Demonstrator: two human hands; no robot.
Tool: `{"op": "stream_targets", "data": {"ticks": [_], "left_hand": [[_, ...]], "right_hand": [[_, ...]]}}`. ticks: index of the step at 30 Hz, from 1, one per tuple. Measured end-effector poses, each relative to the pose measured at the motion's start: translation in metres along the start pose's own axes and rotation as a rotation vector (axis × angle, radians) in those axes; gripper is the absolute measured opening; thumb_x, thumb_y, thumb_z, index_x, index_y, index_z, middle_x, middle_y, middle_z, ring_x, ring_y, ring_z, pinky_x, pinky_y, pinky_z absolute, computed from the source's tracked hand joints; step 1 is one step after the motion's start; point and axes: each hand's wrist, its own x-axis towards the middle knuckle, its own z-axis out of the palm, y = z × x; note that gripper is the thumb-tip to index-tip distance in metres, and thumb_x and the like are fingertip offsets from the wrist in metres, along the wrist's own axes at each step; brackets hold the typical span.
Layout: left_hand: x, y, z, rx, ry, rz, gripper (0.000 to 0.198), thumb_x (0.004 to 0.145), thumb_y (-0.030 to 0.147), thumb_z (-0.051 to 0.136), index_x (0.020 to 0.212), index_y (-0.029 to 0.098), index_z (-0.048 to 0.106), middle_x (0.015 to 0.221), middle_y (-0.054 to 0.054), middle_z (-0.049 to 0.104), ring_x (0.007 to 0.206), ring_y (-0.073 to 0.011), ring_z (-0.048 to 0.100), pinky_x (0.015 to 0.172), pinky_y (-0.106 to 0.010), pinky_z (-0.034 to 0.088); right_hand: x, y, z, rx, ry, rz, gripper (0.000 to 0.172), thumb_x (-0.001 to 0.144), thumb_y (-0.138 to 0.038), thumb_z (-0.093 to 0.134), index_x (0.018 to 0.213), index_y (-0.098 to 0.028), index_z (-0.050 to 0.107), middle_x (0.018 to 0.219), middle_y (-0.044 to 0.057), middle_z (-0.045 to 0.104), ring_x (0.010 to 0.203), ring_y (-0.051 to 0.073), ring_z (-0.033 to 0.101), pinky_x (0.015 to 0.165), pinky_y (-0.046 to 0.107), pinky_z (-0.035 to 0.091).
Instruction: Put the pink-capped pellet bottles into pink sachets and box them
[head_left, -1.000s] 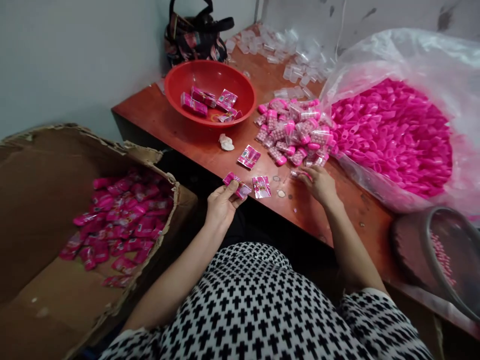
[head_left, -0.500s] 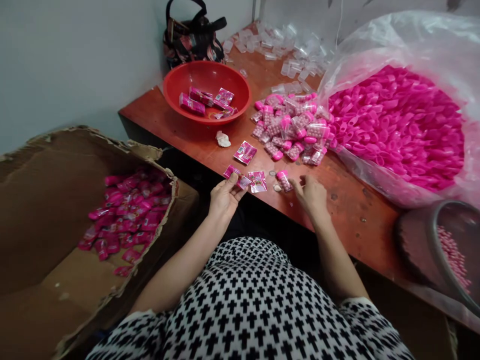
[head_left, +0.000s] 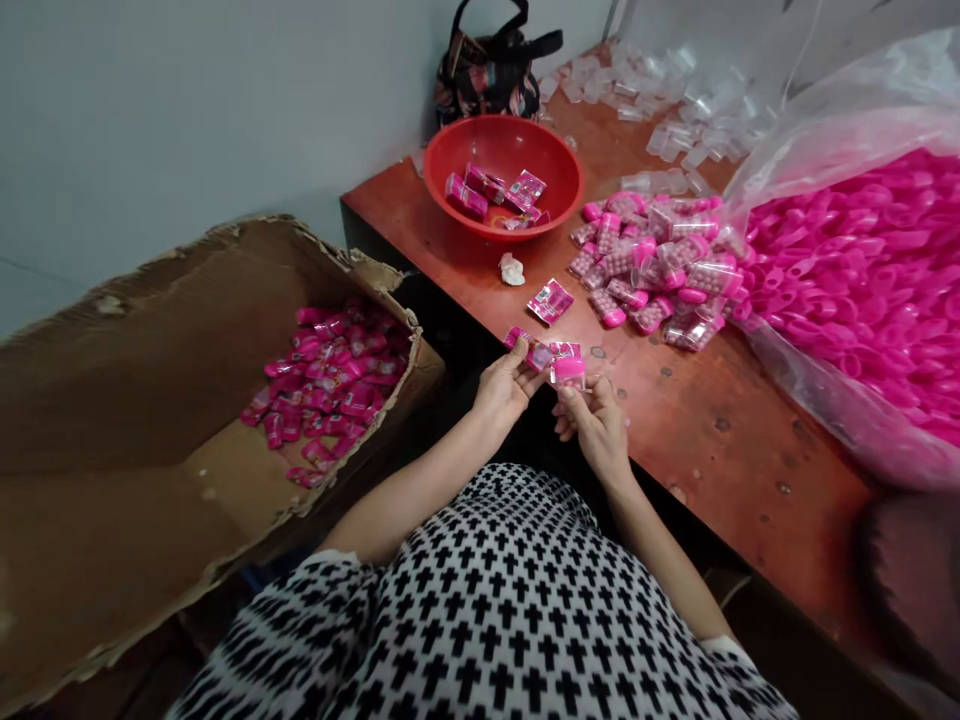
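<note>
At the table's near edge my left hand (head_left: 504, 385) pinches a pink foil sachet (head_left: 531, 352). My right hand (head_left: 596, 418) is closed on a small clear bottle with a pink cap (head_left: 568, 372), held right beside the sachet. The two hands almost touch. Another pink sachet (head_left: 550, 300) lies flat on the red-brown table (head_left: 750, 430) just beyond them. Further back is a heap of filled pink-capped bottles (head_left: 652, 265).
A red bowl (head_left: 459, 150) holds a few sachets. A clear bag of loose pink caps (head_left: 870, 280) fills the right side. Empty clear bottles (head_left: 675, 100) lie at the back, beside a dark handbag (head_left: 491, 70). A torn cardboard box (head_left: 112, 400) with several packed sachets stands at the left.
My right hand picked a pink-capped bottle off the table and brought it back to my left hand. The view swung to the left, so the table shifted right.
</note>
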Motion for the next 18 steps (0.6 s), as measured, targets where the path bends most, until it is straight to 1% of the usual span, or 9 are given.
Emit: {"op": "stream_targets", "data": {"ticks": [2, 4, 9, 12, 18], "left_hand": [[-0.001, -0.001, 0.000, -0.027, -0.016, -0.005, 0.018, 0.068, 0.023, 0.076, 0.077, 0.013, 0.064, 0.074, -0.003, 0.069, 0.066, -0.0127, 0.066, 0.069, -0.026, 0.055], [-0.002, 0.000, 0.001, -0.043, -0.023, -0.007, 0.018, 0.068, 0.023, 0.076, 0.075, 0.012, 0.063, 0.072, -0.003, 0.068, 0.064, -0.0123, 0.065, 0.069, -0.025, 0.055], [-0.003, 0.003, 0.004, -0.056, -0.028, -0.027, 0.019, 0.069, 0.022, 0.075, 0.078, 0.011, 0.063, 0.072, -0.004, 0.068, 0.067, -0.0139, 0.066, 0.074, -0.029, 0.054], [-0.003, 0.004, 0.004, -0.033, -0.054, -0.006, 0.020, 0.068, 0.021, 0.076, 0.078, 0.011, 0.062, 0.072, -0.004, 0.068, 0.067, -0.0137, 0.066, 0.075, -0.029, 0.054], [-0.007, 0.005, 0.005, 0.101, -0.141, 0.085, 0.030, 0.060, 0.028, 0.081, 0.073, 0.011, 0.060, 0.067, -0.002, 0.066, 0.059, -0.0116, 0.063, 0.063, -0.024, 0.052]], "right_hand": [[0.001, 0.002, 0.009, 0.011, -0.006, 0.002, 0.033, 0.079, -0.047, 0.060, 0.092, -0.021, 0.046, 0.060, -0.007, 0.059, 0.040, 0.008, 0.053, 0.034, 0.017, 0.042], [0.003, 0.004, 0.012, 0.012, 0.000, -0.001, 0.033, 0.079, -0.048, 0.059, 0.093, -0.021, 0.046, 0.061, -0.007, 0.059, 0.040, 0.007, 0.053, 0.034, 0.016, 0.042], [0.008, 0.006, 0.012, 0.009, 0.040, -0.002, 0.035, 0.078, -0.048, 0.060, 0.092, -0.019, 0.046, 0.060, -0.007, 0.059, 0.040, 0.007, 0.053, 0.034, 0.016, 0.042], [0.008, 0.006, 0.013, 0.037, 0.034, -0.003, 0.035, 0.077, -0.048, 0.061, 0.092, -0.020, 0.046, 0.060, -0.007, 0.059, 0.039, 0.007, 0.053, 0.033, 0.016, 0.042], [0.012, 0.011, 0.014, 0.055, -0.010, -0.037, 0.031, 0.078, -0.044, 0.062, 0.090, -0.020, 0.047, 0.057, -0.008, 0.059, 0.037, 0.006, 0.052, 0.032, 0.015, 0.041]]}}
